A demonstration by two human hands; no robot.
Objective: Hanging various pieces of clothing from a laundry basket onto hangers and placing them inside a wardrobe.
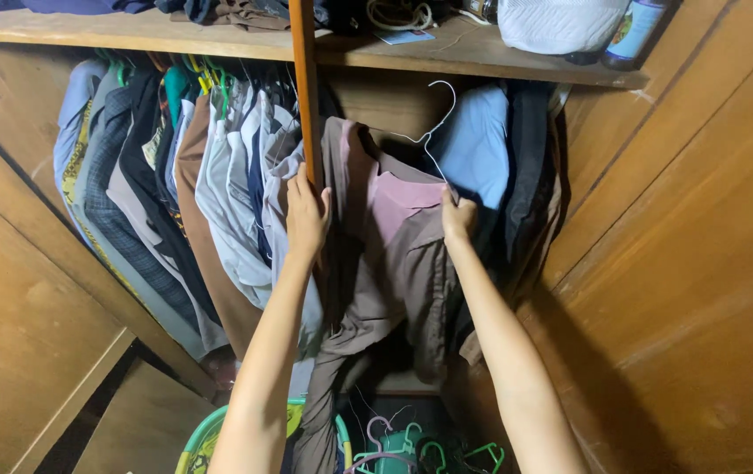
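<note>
Both my arms reach up into a wooden wardrobe. My right hand [457, 216] grips the collar area of a brown and pink shirt [398, 254] that hangs from a thin white wire hanger [432, 132]. My left hand [306, 218] rests flat against the wardrobe's vertical wooden post [304, 88], touching the shirt's left shoulder and the pale shirts beside it. The hanger's hook stands free in the air, just below the shelf.
A packed row of hanging shirts [175, 193] fills the left side. A light blue shirt [477, 145] and dark garments hang on the right. The shelf [482, 54] above carries folded clothes, a white bag and a bottle. Green and pink plastic hangers [403, 443] and a green basket [197, 439] lie below.
</note>
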